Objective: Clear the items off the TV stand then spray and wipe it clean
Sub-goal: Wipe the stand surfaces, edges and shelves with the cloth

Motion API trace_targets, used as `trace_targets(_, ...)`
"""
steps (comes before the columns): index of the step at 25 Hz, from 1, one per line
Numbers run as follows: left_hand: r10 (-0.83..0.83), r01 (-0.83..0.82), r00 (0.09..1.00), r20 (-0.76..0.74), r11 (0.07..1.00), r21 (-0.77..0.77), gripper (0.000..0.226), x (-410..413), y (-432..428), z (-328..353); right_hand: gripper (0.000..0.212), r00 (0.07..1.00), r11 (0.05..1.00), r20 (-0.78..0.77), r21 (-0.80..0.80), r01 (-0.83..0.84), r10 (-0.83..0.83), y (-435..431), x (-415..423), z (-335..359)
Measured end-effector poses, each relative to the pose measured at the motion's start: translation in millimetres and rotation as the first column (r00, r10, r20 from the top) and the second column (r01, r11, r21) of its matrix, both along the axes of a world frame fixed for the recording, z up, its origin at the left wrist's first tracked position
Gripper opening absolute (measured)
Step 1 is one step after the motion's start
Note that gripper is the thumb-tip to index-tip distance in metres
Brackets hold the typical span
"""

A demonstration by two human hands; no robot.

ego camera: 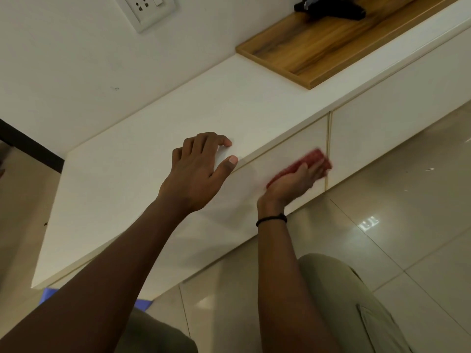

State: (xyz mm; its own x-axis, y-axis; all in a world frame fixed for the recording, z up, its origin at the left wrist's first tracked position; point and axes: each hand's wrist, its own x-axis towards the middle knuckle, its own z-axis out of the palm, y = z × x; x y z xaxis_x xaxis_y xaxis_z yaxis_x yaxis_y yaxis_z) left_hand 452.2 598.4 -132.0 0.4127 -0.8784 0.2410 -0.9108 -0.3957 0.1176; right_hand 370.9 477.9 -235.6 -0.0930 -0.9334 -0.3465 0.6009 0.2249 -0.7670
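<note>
Cloth (313, 159), red and blurred, is held against a glossy drawer front (288, 146) of the white stand (153, 149) by the right hand (293, 184). The fingers (319, 170) are seen wrapped about the cloth's far end, close to the seam between two drawer fronts, though the blur hides the finer detail of the grip. A thin black band (271, 220) is worn at that wrist.

The left hand (201, 174) is set on the top of the stand, just behind its front edge. Its fingers are arched, with the tips and the thumb laid on the surface; nothing is seen to be grasped in them.

Further along the stand, a wooden board (318, 47) is laid on the top against the wall (76, 59), and a black object (331, 8), cut off by the frame, is seen resting on the board. A white socket (145, 8) is mounted on the wall above the stand's near end.

Pale, shiny floor tiles (382, 238) are seen below the stand, with ceiling light reflected in them. Khaki trousers (356, 301) are visible at the lower edge, and a scrap of something blue (48, 294) shows beneath the stand's near corner.
</note>
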Motion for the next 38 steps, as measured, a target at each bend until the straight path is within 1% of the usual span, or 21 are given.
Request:
trace_targets(2,0.002,-0.002,1.000,-0.004,1.000,0.004,0.047,-0.3,0.5,0.5,0.053,0.990,0.982,-0.095,-0.165,0.090,-0.107,0.2,5.4,26.1)
trace_targets(4,0.002,-0.002,1.000,-0.005,1.000,0.015,0.051,0.1,0.5,1.4,0.052,0.974,0.924,-0.151,-0.368,0.103,-0.169,8.4,11.4,54.8)
trace_targets(6,0.008,-0.008,1.000,0.001,1.000,0.024,0.054,-0.4,0.3,1.2,0.048,0.936,0.884,-0.276,-0.463,0.069,-0.218,14.6,15.4,55.6)
trace_targets(7,0.009,-0.009,1.000,0.005,1.000,0.024,0.055,-0.8,-0.1,1.1,0.047,0.909,0.879,-0.344,-0.475,0.047,-0.234,14.0,15.7,50.4)
trace_targets(8,0.010,-0.010,1.000,0.006,1.000,0.022,0.055,-0.6,-0.8,1.5,0.047,0.889,0.893,-0.398,-0.449,0.026,-0.226,9.9,17.3,50.2)
trace_targets(11,0.015,-0.015,1.000,0.003,1.000,0.026,0.054,-0.6,-0.6,2.9,0.050,0.880,0.931,-0.443,-0.365,-0.002,-0.172,0.0,18.7,55.3)
trace_targets(13,0.004,-0.004,1.000,0.002,1.000,0.024,0.053,-2.0,1.1,2.0,0.051,0.862,0.934,-0.482,-0.355,-0.029,-0.157,-8.1,11.2,55.5)
trace_targets(16,-0.004,0.005,1.000,-0.011,1.000,0.016,0.054,-1.2,1.3,2.1,0.053,0.864,0.915,-0.491,-0.389,-0.105,-0.110,-31.1,0.4,52.6)
trace_targets(18,-0.011,0.011,1.000,-0.004,1.000,0.014,0.054,-0.9,0.4,2.6,0.056,0.857,0.931,-0.501,-0.356,-0.082,-0.116,-33.0,1.5,52.5)
trace_targets(20,-0.006,0.006,1.000,-0.011,1.000,0.019,0.056,-0.5,2.0,2.6,0.054,0.846,0.921,-0.507,-0.386,-0.051,-0.165,-5.2,10.2,51.1)
trace_targets(21,-0.009,0.009,1.000,-0.016,1.000,0.020,0.057,-0.5,2.1,2.2,0.053,0.838,0.901,-0.514,-0.428,-0.063,-0.186,16.9,14.5,47.8)
trace_targets(23,-0.018,0.018,1.000,-0.023,0.999,0.028,0.062,-1.0,1.3,3.7,0.051,0.826,0.843,-0.529,-0.521,-0.136,-0.194,57.9,21.9,36.0)
trace_targets(25,-0.026,0.027,1.000,-0.015,0.999,0.025,0.067,0.5,0.0,5.5,0.050,0.832,0.798,-0.525,-0.571,-0.192,-0.176,64.6,21.6,30.4)
trace_targets(27,-0.037,0.037,0.999,-0.003,0.999,0.021,0.068,-1.5,0.6,4.3,0.051,0.870,0.840,-0.477,-0.517,-0.163,-0.125,27.6,9.4,36.4)
trace_targets(30,0.031,-0.031,1.000,-0.004,0.999,0.015,0.069,-2.9,-0.9,6.2,0.063,0.844,0.863,-0.532,-0.457,-0.215,-0.071,-54.6,-23.4,43.2)
trace_targets(31,0.031,-0.031,0.999,0.011,0.999,0.010,0.070,-4.9,-12.6,12.0,0.063,0.859,0.877,-0.512,-0.420,-0.235,-0.015,-77.2,-37.2,46.1)
trace_targets(32,-0.003,0.003,1.000,0.018,1.000,-0.001,0.070,-7.9,-31.0,19.4,0.061,0.890,0.903,-0.449,-0.348,-0.251,0.075,-92.9,-49.9,49.7)
trace_targets(34,-0.153,0.152,0.988,-0.038,0.988,-0.018,0.061,-17.1,-81.2,33.2,0.059,0.919,0.922,-0.324,-0.233,-0.309,0.226,-103.9,-63.3,50.1)
trace_targets(36,-0.282,0.285,0.945,-0.164,0.959,-0.006,0.047,-34.6,-124.3,37.9,0.059,0.919,0.917,-0.286,-0.214,-0.337,0.272,-85.6,-59.7,48.7)
trace_targets(37,-0.289,0.297,0.935,-0.203,0.955,0.007,0.043,-41.6,-135.6,33.7,0.058,0.927,0.916,-0.259,-0.226,-0.331,0.271,-70.7,-53.0,47.2)
trace_targets(38,-0.281,0.290,0.943,-0.176,0.957,0.025,0.042,-46.1,-142.4,25.3,0.057,0.936,0.912,-0.249,-0.267,-0.313,0.248,-57.7,-46.6,43.6)
